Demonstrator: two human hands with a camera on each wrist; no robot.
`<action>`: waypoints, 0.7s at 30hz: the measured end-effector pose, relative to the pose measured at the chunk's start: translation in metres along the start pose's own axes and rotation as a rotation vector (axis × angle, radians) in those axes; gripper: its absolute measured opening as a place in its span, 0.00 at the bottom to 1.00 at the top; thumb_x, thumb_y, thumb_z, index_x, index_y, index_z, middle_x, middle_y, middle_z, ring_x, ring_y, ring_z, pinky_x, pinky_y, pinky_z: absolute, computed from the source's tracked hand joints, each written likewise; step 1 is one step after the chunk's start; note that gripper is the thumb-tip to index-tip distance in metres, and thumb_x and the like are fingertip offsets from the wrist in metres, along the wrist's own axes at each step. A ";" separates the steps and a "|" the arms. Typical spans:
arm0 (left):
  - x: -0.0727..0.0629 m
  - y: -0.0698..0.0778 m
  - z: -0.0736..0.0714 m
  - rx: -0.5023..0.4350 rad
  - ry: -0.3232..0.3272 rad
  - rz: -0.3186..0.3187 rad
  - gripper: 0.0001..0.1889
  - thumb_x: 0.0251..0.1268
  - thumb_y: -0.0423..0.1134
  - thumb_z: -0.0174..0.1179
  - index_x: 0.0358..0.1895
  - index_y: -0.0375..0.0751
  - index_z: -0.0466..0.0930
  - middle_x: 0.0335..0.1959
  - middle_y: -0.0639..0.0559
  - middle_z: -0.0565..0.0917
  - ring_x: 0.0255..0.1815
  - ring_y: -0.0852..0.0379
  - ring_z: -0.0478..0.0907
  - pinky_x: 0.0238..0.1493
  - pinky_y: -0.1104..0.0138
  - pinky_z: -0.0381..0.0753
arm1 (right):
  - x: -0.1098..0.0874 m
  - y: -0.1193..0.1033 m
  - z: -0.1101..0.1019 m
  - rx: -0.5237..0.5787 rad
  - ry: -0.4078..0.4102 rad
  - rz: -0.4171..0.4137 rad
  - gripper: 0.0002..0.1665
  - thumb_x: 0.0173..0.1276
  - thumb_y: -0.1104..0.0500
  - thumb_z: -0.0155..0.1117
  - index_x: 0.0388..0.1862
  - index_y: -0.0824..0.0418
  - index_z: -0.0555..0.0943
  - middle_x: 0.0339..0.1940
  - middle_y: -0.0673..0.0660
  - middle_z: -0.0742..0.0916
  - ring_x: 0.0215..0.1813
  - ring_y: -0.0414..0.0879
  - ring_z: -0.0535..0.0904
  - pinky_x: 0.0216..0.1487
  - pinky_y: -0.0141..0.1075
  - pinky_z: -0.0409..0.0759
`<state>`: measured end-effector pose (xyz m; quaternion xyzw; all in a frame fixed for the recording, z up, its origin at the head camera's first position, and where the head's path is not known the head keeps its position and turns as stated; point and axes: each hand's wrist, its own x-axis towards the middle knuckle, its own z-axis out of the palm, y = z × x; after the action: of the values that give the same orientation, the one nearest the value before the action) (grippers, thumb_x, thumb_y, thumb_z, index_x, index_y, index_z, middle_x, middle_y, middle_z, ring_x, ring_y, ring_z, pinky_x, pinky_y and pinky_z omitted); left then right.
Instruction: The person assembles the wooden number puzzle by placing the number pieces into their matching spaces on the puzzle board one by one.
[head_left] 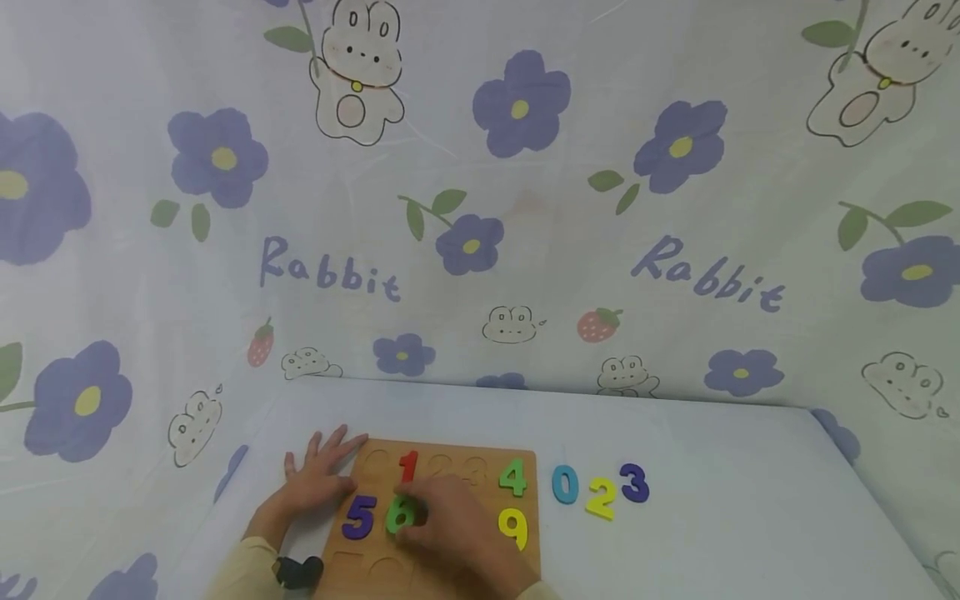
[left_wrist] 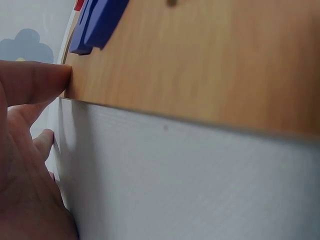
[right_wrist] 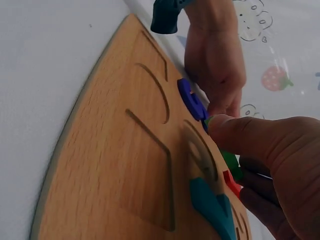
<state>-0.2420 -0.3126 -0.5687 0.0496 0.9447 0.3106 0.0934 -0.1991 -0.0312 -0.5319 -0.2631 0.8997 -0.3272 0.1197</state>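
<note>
My right hand (head_left: 457, 521) pinches the green number 6 (head_left: 399, 517) between thumb and fingers, over the second row of the wooden number board (head_left: 348, 579). In the right wrist view, the thumb (right_wrist: 245, 132) covers part of the green piece. My left hand (head_left: 311, 487) spreads its fingers at the board's left edge, and its thumb (left_wrist: 37, 82) touches that edge. The purple 5 (head_left: 359, 517) sits near the left thumb. Above the 6 stands the red 1 (head_left: 407, 467). A teal piece (right_wrist: 210, 202) on the board shows in the right wrist view; in the head view my right hand hides it.
Also on the board are a green 4 (head_left: 513, 477) and a yellow 9 (head_left: 513, 528), among several bare number recesses. Right of it, a blue 0 (head_left: 565, 484), yellow 2 (head_left: 602, 498) and purple 3 (head_left: 634, 482) lie on the white table (head_left: 720, 533). A patterned curtain (head_left: 555, 275) hangs behind.
</note>
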 end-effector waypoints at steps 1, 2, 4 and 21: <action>0.000 0.001 -0.001 0.002 -0.006 -0.004 0.42 0.64 0.40 0.65 0.85 0.51 0.68 0.91 0.31 0.48 0.88 0.18 0.28 0.74 0.19 0.14 | 0.001 0.000 0.001 -0.004 -0.005 0.000 0.33 0.65 0.47 0.85 0.70 0.43 0.87 0.57 0.37 0.91 0.50 0.32 0.79 0.66 0.42 0.85; 0.000 0.003 -0.001 0.005 -0.012 -0.009 0.42 0.64 0.39 0.65 0.85 0.51 0.67 0.91 0.31 0.48 0.88 0.18 0.28 0.74 0.18 0.15 | 0.002 0.000 0.002 -0.009 -0.011 0.002 0.33 0.65 0.47 0.85 0.70 0.42 0.87 0.56 0.36 0.91 0.50 0.32 0.79 0.66 0.42 0.85; 0.000 0.004 -0.001 0.013 -0.017 -0.020 0.42 0.65 0.39 0.65 0.85 0.52 0.67 0.91 0.32 0.48 0.89 0.18 0.28 0.75 0.19 0.15 | 0.003 0.001 0.004 -0.014 -0.022 0.001 0.33 0.65 0.47 0.85 0.70 0.42 0.87 0.56 0.36 0.91 0.51 0.32 0.79 0.66 0.41 0.85; 0.001 0.003 0.001 0.016 -0.017 -0.028 0.42 0.65 0.39 0.65 0.86 0.53 0.67 0.92 0.33 0.48 0.89 0.19 0.28 0.75 0.19 0.14 | 0.006 0.001 0.008 -0.059 -0.041 -0.072 0.31 0.68 0.49 0.83 0.69 0.48 0.87 0.53 0.39 0.92 0.47 0.30 0.79 0.58 0.32 0.84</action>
<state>-0.2422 -0.3092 -0.5675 0.0400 0.9469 0.3011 0.1055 -0.2011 -0.0382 -0.5391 -0.3052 0.8963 -0.2992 0.1186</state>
